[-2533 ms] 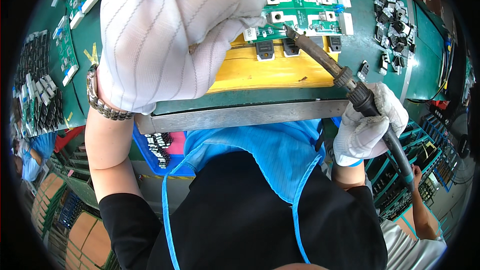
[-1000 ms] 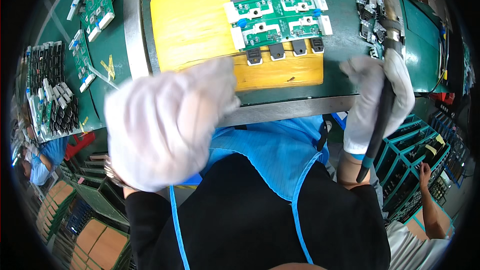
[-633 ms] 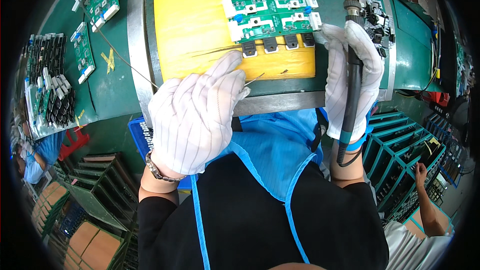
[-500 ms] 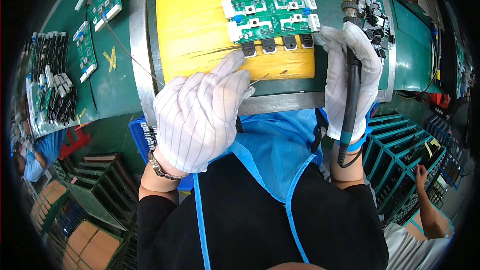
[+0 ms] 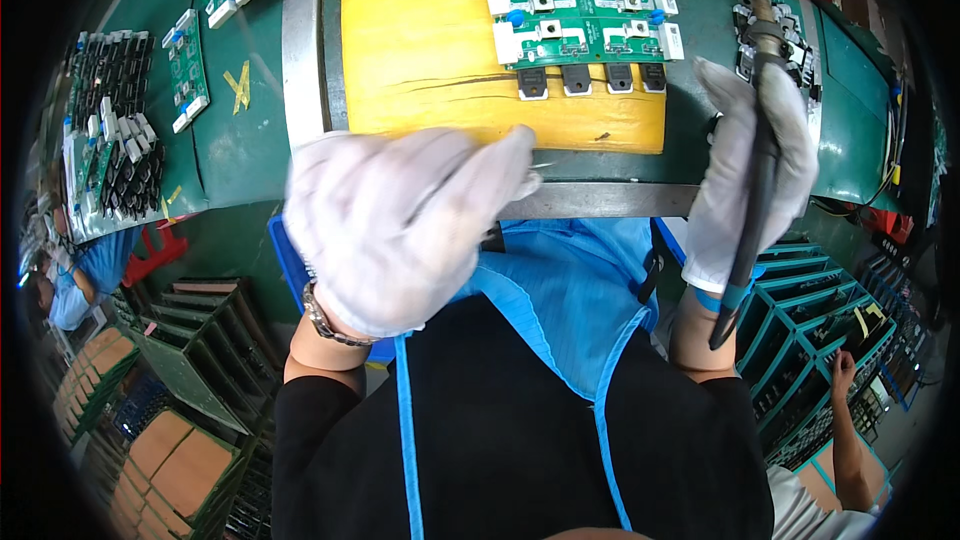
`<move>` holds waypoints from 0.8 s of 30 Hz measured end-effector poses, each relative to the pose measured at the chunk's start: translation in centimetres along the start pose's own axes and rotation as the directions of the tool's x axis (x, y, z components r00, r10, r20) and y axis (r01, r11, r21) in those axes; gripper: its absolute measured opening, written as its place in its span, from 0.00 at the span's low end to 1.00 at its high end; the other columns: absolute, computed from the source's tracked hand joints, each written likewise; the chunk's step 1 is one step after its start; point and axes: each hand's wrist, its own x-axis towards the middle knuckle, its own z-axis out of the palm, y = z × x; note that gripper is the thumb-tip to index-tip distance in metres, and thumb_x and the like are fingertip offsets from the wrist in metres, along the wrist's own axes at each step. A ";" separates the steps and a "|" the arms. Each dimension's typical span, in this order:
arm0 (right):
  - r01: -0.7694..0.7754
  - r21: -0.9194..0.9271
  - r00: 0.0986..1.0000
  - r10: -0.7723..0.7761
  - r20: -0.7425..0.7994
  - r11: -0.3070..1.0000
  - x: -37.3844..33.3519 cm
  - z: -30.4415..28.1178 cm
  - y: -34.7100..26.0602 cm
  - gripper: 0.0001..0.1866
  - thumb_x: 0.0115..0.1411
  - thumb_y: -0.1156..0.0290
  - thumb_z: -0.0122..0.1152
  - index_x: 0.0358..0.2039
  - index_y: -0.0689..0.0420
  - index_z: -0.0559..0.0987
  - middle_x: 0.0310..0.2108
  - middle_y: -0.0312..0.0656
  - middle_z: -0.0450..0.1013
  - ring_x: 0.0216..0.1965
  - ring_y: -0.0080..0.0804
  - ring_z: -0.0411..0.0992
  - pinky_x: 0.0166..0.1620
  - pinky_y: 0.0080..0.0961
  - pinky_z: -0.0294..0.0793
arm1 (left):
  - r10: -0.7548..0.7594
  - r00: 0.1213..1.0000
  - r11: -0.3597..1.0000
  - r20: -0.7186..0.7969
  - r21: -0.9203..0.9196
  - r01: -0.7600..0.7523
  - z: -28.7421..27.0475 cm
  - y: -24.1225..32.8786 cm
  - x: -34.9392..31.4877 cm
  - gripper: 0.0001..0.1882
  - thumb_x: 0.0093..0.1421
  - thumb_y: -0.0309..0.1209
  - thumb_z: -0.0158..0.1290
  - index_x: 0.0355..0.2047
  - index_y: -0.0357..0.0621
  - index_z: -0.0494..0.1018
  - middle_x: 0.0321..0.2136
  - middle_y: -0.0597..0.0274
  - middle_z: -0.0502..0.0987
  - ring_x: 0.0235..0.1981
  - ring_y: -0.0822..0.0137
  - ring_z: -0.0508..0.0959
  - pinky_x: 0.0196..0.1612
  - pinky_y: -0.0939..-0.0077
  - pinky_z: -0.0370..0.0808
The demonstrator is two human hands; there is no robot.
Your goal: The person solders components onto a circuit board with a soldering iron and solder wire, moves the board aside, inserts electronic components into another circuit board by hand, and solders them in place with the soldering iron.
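Note:
A green circuit board [image 5: 572, 40] lies on a yellow block [image 5: 420, 40], with black flat components [image 5: 576, 80] sticking out along its far and near edges and white blocks at its ends. My gloved left hand [image 5: 400, 225], blurred by motion, is over the block's near edge, thumb and forefinger pinched. A short bit of thin solder wire [image 5: 545, 166] shows at its fingertips. To the right of the block, my gloved right hand [image 5: 790, 155] is closed around a soldering iron [image 5: 764, 155]. The iron's metal end points away from me, off the board.
More green boards [image 5: 188, 75] sit at the far left beside stacked black and white parts [image 5: 115, 155]. Small black parts [image 5: 800, 55] are piled at the right. A metal strip [image 5: 610, 200] edges the bench. Racks [image 5: 810, 315] stand below; a co-worker's arm [image 5: 850, 430] shows at lower right.
My right hand has drawn the iron further right from the board. My left hand has pulled back toward me, away from the board's near components. The whole view has shifted slightly.

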 end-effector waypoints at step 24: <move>0.124 -0.059 0.985 -0.116 0.127 0.991 0.0 0.6 -0.5 0.15 0.64 0.75 0.62 0.52 0.60 0.75 0.50 0.48 0.77 0.53 0.41 0.75 0.59 0.35 0.71 | 0.010 0.998 0.999 0.063 -0.048 -0.007 2.7 0.3 -1.5 0.15 0.53 0.27 0.60 0.42 0.46 0.77 0.47 0.61 0.82 0.30 0.69 0.78 0.35 0.75 0.69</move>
